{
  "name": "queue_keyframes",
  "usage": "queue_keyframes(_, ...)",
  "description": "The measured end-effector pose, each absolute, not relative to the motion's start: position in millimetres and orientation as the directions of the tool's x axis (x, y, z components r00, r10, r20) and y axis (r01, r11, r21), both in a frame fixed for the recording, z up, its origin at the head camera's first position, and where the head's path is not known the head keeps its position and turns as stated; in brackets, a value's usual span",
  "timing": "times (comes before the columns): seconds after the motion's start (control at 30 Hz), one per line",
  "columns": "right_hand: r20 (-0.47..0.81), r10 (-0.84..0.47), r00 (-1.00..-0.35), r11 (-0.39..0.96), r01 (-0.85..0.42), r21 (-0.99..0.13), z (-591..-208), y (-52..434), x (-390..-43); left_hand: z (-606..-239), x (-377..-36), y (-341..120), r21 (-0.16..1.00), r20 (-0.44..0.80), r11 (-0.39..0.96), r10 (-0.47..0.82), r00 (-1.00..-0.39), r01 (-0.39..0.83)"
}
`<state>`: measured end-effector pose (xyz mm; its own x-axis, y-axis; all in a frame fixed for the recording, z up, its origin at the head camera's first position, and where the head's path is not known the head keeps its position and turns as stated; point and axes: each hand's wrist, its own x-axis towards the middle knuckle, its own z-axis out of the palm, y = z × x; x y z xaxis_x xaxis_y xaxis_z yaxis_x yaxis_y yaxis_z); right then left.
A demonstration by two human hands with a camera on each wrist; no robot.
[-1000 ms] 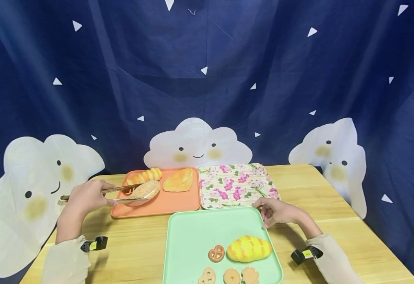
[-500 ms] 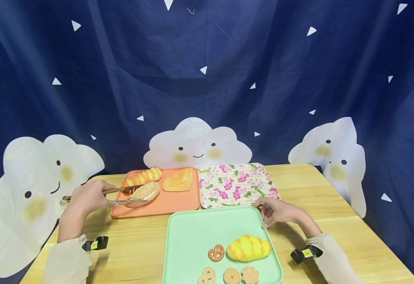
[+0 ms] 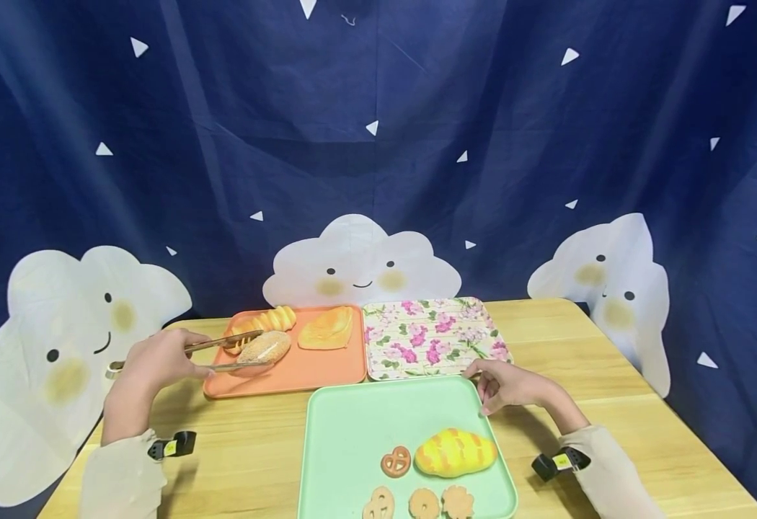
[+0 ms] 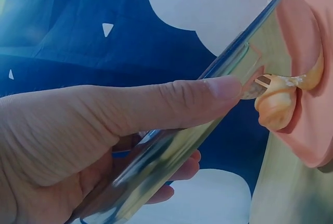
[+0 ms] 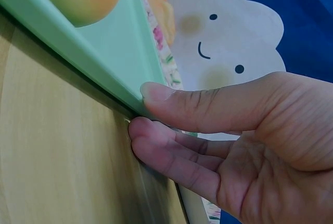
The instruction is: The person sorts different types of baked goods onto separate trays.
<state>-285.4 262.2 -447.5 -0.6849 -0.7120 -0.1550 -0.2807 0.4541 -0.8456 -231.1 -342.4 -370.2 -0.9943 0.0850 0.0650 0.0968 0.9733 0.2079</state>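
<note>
My left hand [image 3: 164, 358] grips metal tongs [image 4: 171, 156], thumb along one arm in the left wrist view. In the head view, the tongs' two tips lie on either side of an oval, seed-topped bread roll [image 3: 265, 347] on the orange tray [image 3: 326, 375]. A ridged, golden bread [image 3: 275, 318] lies right behind that roll. My right hand [image 3: 511, 386] pinches the far right corner of the green tray [image 3: 365, 404], its thumb [image 5: 161, 94] on the rim and its fingers low against the outer side.
On the green tray lie a yellow striped bread [image 3: 455, 453], a brown pretzel [image 3: 396, 461] and several pale cookies [image 3: 424, 503]. A flat toast-like bread [image 3: 326, 329] sits on the orange tray. A floral tray [image 3: 430, 339] adjoins both trays. A cloud-printed blue curtain [image 3: 378, 180] hangs behind the table [image 3: 242, 447].
The tongs shift slightly around the seed-topped roll, their far tip moving a little to the right. My right hand stays at the green tray's corner.
</note>
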Motion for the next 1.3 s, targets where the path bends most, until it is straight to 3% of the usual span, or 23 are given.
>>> queue_keyframes(0.3,-0.153,-0.713,-0.684,0.455,-0.285,-0.844,-447,262,-285,-358,-221,-336,0.191,0.158,0.973,0.1,-0.982,0.129)
queue_keyframes(0.57,-0.158,-0.707,-0.689,0.467,-0.287,-0.836,-448,263,-284,-346,-214,-316,0.183,0.336,0.962,0.131,-0.933,0.201)
queue_keyframes(0.87,-0.163,-0.701,-0.694,0.477,-0.286,-0.831,-447,263,-284,-351,-220,-278,0.057,0.643,0.934,0.236,-0.729,0.353)
queue_keyframes(1.07,-0.153,-0.707,-0.69,0.468,-0.295,-0.833,-444,262,-284,-361,-227,-240,0.077,0.677,0.887,0.288,-0.677,0.455)
queue_keyframes(1.3,-0.157,-0.701,-0.696,0.462,-0.275,-0.843,-445,260,-283,-376,-228,-192,-0.073,0.66,0.773,0.512,-0.551,0.63)
